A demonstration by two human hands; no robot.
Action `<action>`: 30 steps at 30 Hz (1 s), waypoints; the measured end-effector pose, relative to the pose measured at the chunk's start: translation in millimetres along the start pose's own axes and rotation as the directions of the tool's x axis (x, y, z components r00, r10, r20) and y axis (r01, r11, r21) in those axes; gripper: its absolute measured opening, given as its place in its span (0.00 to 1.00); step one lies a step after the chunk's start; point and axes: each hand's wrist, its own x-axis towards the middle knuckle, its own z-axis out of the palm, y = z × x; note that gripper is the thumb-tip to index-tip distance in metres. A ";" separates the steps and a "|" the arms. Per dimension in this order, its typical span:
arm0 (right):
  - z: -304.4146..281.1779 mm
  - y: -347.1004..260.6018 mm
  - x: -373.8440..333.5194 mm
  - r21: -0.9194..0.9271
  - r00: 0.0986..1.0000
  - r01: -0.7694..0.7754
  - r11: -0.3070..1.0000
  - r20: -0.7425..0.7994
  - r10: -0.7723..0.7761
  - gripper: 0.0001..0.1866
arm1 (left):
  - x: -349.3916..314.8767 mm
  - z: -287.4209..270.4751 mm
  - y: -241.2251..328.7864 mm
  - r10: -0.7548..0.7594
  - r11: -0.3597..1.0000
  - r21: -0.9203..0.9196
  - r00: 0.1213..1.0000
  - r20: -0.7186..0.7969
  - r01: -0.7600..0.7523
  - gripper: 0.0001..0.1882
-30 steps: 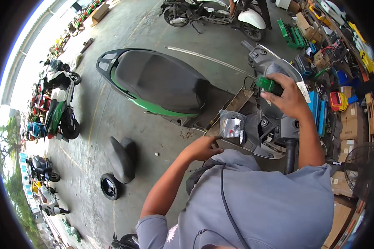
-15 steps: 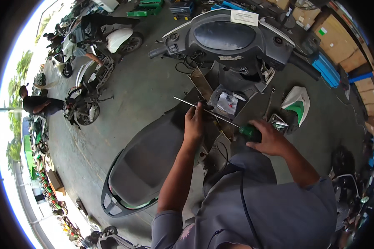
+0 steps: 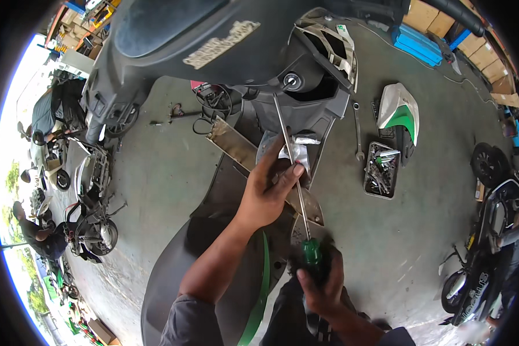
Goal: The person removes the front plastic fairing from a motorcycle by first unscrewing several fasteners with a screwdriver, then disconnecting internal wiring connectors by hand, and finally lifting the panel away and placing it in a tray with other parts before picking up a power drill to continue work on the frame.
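My right hand is closed round the green handle of a long screwdriver, its fingers partly blurred. Further up the thin metal shaft, my left hand is closed on it between thumb and fingers. The shaft points away from me, its tip by the dark front panel of a scooter, just left of and below the ignition lock. Whether the tip touches the panel I cannot tell. Clear plastic packets lie behind my left hand on the scooter's middle. Below my left forearm is the dark seat.
On the floor to the right are a metal tray of small tools, a long wrench and a white and green body panel. A motorcycle stands at far right. Other motorcycles and people line the left.
My view has moved in closer to the handlebar. The screwdriver has swung from pointing left to pointing forward at the front panel, with both hands still on it.
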 end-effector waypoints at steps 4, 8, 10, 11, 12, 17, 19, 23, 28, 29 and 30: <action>27.1 37.2 11.8 0.276 0.996 0.016 0.961 -0.086 0.008 0.25 | 1.6 -10.8 -3.2 0.010 0.988 0.152 0.981 0.192 -0.040 0.37; 39.7 46.2 35.6 0.275 0.995 0.082 0.958 -0.084 -0.061 0.27 | 3.7 -9.2 -0.2 0.032 0.983 0.173 0.989 0.143 -0.057 0.40; 38.3 39.2 45.3 0.219 0.981 0.153 0.964 -0.153 -0.121 0.27 | 3.9 -8.6 6.2 0.027 0.979 0.196 0.992 0.120 -0.051 0.41; 37.9 36.9 50.1 0.188 0.970 0.187 0.964 -0.188 -0.151 0.27 | 4.2 -6.7 8.3 0.026 0.980 0.191 0.987 0.156 -0.056 0.40; 39.8 38.2 52.7 0.218 0.962 0.212 0.953 -0.216 -0.165 0.27 | 1.9 -7.1 9.8 0.020 0.983 0.176 0.983 0.184 -0.053 0.39; 41.0 32.4 53.6 0.346 0.977 0.160 0.924 -0.192 -0.097 0.27 | -3.5 -8.7 18.7 0.065 0.982 0.153 0.964 0.258 -0.107 0.38; 44.8 34.0 50.9 0.234 0.952 0.260 0.937 -0.224 -0.208 0.29 | -6.9 -12.3 23.7 0.098 0.986 0.111 0.965 0.243 -0.128 0.38; 59.1 45.5 21.4 0.012 0.946 0.283 0.959 -0.166 -0.278 0.32 | -3.3 -20.2 37.8 0.180 0.982 -0.058 0.984 0.019 -0.178 0.36; 78.0 37.6 -9.1 0.058 0.998 0.056 0.997 0.027 -0.057 0.33 | 16.2 -67.2 52.5 0.131 0.975 -0.147 0.964 -0.229 -0.167 0.25; 80.0 28.5 -10.9 -0.012 0.997 0.002 1.000 0.078 -0.002 0.32 | 20.0 -75.7 48.7 0.086 0.979 -0.152 0.955 -0.285 -0.134 0.22; 83.7 22.1 -11.9 0.019 0.998 0.012 1.000 0.065 -0.013 0.31 | 23.2 -81.8 44.9 0.038 0.982 -0.160 0.943 -0.331 -0.096 0.20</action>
